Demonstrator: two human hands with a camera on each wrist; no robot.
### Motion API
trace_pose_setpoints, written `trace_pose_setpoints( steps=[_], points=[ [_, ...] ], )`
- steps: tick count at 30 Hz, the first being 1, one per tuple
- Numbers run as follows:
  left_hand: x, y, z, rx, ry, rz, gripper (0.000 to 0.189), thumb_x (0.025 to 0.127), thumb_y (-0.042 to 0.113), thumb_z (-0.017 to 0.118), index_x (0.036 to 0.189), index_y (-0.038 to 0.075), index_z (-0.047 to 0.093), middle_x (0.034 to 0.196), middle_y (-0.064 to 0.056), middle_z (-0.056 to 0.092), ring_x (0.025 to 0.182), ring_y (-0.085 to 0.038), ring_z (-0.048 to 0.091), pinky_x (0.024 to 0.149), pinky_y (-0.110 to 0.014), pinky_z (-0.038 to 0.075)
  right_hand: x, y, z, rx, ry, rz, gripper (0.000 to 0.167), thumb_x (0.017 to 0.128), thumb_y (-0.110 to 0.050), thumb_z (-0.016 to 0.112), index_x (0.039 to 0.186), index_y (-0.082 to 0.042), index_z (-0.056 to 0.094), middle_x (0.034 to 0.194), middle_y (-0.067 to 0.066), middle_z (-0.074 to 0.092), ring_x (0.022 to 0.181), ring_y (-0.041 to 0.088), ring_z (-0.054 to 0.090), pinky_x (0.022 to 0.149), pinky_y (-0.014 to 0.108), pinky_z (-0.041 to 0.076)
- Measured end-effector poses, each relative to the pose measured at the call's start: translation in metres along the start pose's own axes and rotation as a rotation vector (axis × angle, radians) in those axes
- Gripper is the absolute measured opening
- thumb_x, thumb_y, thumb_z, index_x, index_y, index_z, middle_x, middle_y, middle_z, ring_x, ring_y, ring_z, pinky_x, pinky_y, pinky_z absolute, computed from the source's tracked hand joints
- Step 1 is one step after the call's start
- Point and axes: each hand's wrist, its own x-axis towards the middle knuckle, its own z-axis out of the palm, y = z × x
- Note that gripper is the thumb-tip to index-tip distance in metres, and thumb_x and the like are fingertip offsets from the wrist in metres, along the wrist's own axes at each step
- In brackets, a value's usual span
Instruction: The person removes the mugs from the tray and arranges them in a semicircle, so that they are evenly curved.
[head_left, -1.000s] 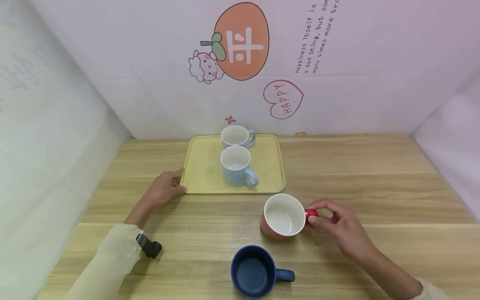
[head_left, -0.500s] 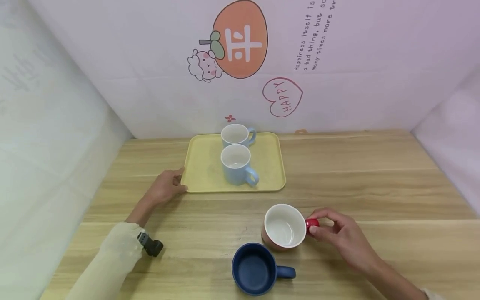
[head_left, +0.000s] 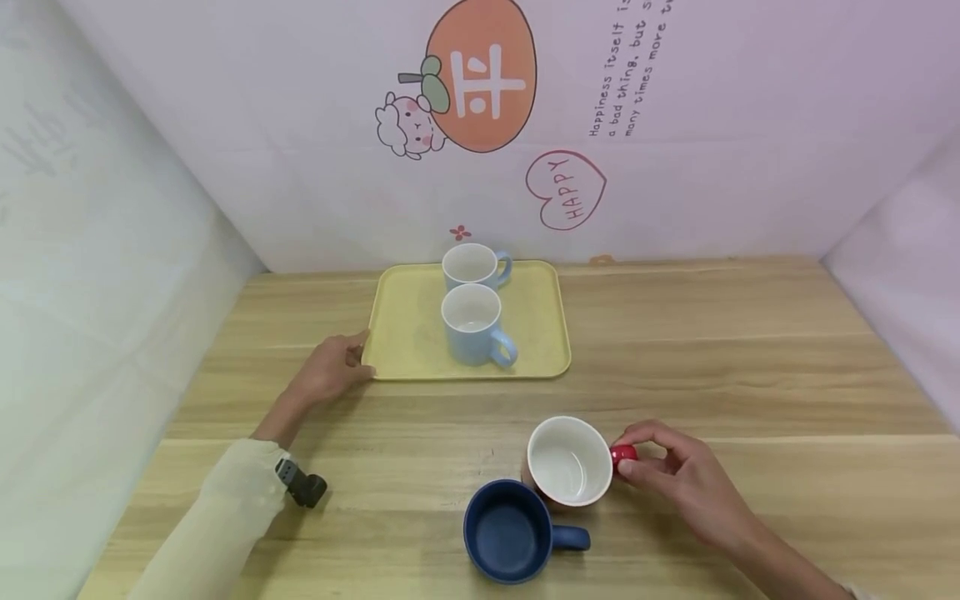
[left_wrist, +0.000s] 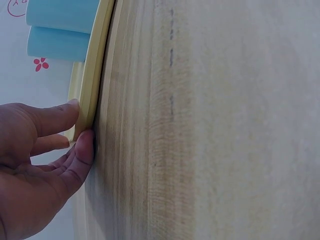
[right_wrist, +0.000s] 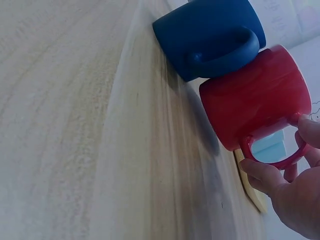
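Observation:
My left hand (head_left: 333,369) holds the left edge of the yellow tray (head_left: 405,333), thumb and fingers around its rim (left_wrist: 86,95). Two light blue mugs stand on the tray, the front mug (head_left: 471,333) partly hiding the rear mug (head_left: 471,265). My right hand (head_left: 686,475) pinches the handle (right_wrist: 280,162) of a red mug (right_wrist: 257,100) with a white inside. This mug is upright beside a navy mug (head_left: 507,533), very close to it or touching. Whether its base meets the table cannot be told.
The wooden table (head_left: 750,350) runs back to a white printed cloth wall (head_left: 300,125), with cloth also at both sides. A small black device (head_left: 302,483) sits at my left wrist.
My right hand has brought the red mug toward me, from near the tray's front edge to beside the navy mug. The left hand stays on the tray.

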Motion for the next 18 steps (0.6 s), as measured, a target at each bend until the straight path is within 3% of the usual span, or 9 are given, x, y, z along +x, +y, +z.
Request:
trace_pose_setpoints(
  steps=[6, 18],
  points=[
    [0.0001, 0.0, -0.0004, 0.004, -0.001, 0.001, 0.069, 0.09, 0.003, 0.07, 0.145, -0.015, 0.035, 0.1, -0.022, 0.069, 0.08, -0.024, 0.061, 0.067, -0.035, 0.049, -0.003, 0.0025, -0.0003, -0.01, -0.008, 0.02, 0.014, 0.093, 0.001, 0.067, 0.107, -0.002, 0.068, 0.104, 0.011, 0.065, 0.084, 0.029, 0.069, 0.079, 0.031, 0.056],
    [0.0008, 0.0003, -0.0005, 0.012, 0.001, -0.005, 0.068, 0.09, 0.003, 0.07, 0.145, -0.015, 0.035, 0.098, -0.022, 0.07, 0.082, -0.025, 0.064, 0.072, -0.038, 0.051, -0.0073, 0.0075, 0.0007, -0.001, -0.011, 0.05, 0.014, 0.093, 0.0, 0.067, 0.106, -0.003, 0.068, 0.106, 0.007, 0.064, 0.084, 0.024, 0.068, 0.076, 0.03, 0.056]
  ],
)
